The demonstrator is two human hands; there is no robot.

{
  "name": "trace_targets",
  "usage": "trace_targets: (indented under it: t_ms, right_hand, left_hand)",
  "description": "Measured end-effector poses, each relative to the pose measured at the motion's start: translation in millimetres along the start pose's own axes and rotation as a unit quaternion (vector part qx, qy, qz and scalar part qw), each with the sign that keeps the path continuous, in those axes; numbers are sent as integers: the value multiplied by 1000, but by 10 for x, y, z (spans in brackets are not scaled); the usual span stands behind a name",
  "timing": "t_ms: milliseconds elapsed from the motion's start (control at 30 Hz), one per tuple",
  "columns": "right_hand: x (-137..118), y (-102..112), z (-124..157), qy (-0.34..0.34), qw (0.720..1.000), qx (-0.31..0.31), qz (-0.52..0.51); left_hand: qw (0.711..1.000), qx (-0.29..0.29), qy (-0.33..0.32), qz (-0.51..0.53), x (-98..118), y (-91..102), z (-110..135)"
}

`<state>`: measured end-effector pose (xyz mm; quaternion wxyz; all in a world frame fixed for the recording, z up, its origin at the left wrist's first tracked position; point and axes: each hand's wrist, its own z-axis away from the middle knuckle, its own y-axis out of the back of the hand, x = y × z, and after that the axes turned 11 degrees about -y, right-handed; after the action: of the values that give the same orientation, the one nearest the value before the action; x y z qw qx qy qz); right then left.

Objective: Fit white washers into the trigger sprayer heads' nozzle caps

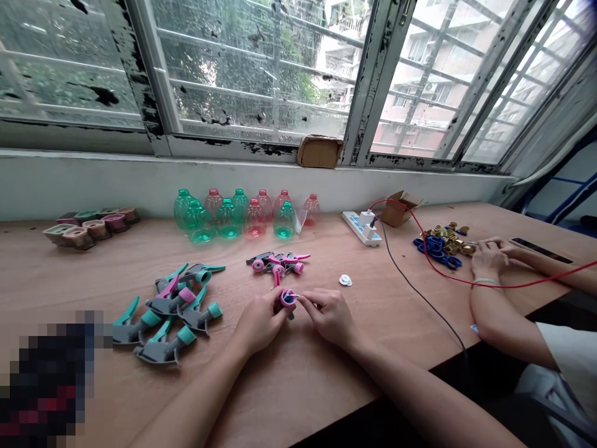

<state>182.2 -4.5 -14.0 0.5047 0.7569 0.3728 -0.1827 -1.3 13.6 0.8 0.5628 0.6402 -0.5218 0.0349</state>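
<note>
My left hand [261, 320] grips a small pink spray-nozzle cap [288, 298] with a blue inside, and a bit of grey part shows below it. My right hand [329, 314] pinches a thin white piece [293, 295] against the cap's opening. Just ahead of my hands lies a small heap of grey trigger sprayers with pink fittings [277, 262]. To the left is a larger heap of grey sprayers with teal fittings [175, 317]. A small white disc-like part [345, 280] lies to the right of my right hand.
Clear and tinted plastic bottles [242, 214] stand along the wall. Pink and teal cups [93, 227] sit at the left. A power strip [361, 227] has red and black cables. A co-worker's hands [487, 258] rest beside brass caps and blue rings [443, 246]. A blurred dark patch covers the near left.
</note>
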Motion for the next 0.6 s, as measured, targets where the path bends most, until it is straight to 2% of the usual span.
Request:
trace_targets:
  t_ms: [333, 600]
  right_hand:
    - [20, -28, -2, 4, 1000, -6, -21]
    - [41, 23, -3, 19, 996, 3, -89]
  left_hand:
    - [1000, -2, 0, -15, -10, -14, 10]
    - [1000, -12, 11, -21, 2, -8, 20]
